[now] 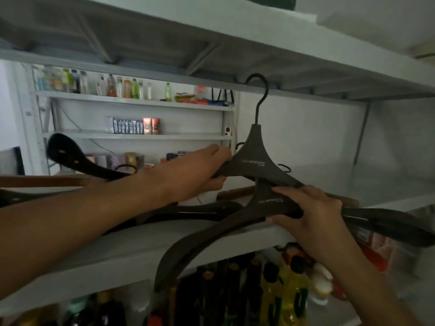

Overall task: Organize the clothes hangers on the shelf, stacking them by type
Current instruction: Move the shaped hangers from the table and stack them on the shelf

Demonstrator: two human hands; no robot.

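Note:
My left hand grips the left arm of a dark grey hanger whose hook stands upright above the white shelf. My right hand is closed on the neck of a second, matching dark grey hanger, whose left arm curves down past the shelf's front edge. More black hangers lie flat on the shelf under them. A glossy black hanger sticks up at the left, beside a brown wooden one.
Below the shelf stand several dark bottles and yellow bottles. A shelf board hangs close overhead. Far shelves at the back left carry small bottles and boxes. The right half of the hanger shelf runs to a white wall.

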